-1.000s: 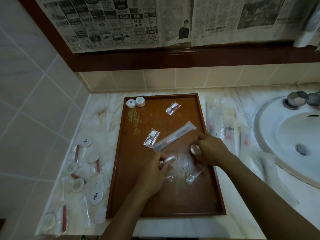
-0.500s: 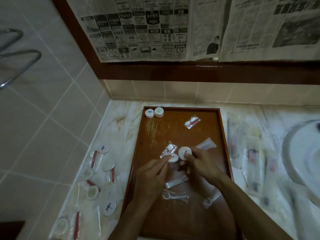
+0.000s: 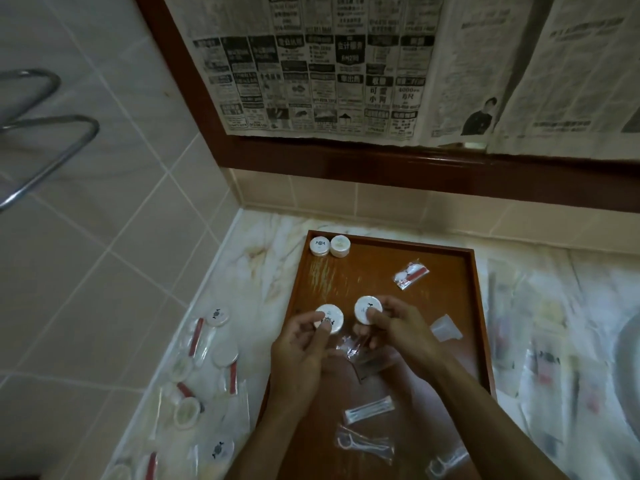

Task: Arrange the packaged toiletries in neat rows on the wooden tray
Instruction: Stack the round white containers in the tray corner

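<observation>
Both hands have lifted; left hand [image 3: 301,344] and right hand [image 3: 398,327] each pinch a round packet, fingers partly hiding them.

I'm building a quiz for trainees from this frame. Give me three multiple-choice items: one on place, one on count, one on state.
1. Where do the two stacked-looking round white discs sit on the brown wooden tray?
A far left corner
B near right corner
C centre

2. How many round white discs are being held?
A none
B one
C two

3. The left hand is:
A flat on the tray
B pinching a disc
C off the tray, idle

Key: 1 A, they lie against the far left rim. 2 C, the left-held disc and the right-held disc, one per hand. 3 B, its fingers grip the disc, as do those of the right hand.
</observation>
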